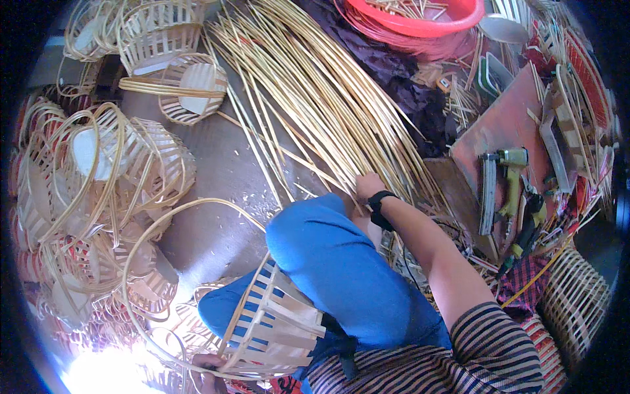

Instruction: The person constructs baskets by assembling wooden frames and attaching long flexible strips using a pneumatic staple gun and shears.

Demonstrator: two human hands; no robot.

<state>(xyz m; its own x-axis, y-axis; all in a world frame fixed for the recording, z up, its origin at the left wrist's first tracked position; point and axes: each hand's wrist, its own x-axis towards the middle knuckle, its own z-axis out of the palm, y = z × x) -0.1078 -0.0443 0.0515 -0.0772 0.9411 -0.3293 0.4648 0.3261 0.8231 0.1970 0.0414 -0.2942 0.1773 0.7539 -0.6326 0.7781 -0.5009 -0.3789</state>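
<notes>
My right hand (368,187), with a black band on the wrist, reaches forward past my blue-trousered knee and closes on thin strips at the near end of a big fan of pale bamboo strips (308,85) lying on the floor. My left hand (205,365) shows at the lower edge, gripping the rim of an unfinished open-slat bamboo basket (275,325) that rests against my leg. A long loop of cane (164,223) arcs up from that basket to the left.
Several finished handled baskets (98,177) are heaped at the left and top left. A red plastic basin (420,16) sits at the top. A nail gun (508,180) lies on a reddish board at right, with more woven pieces (574,299) beyond.
</notes>
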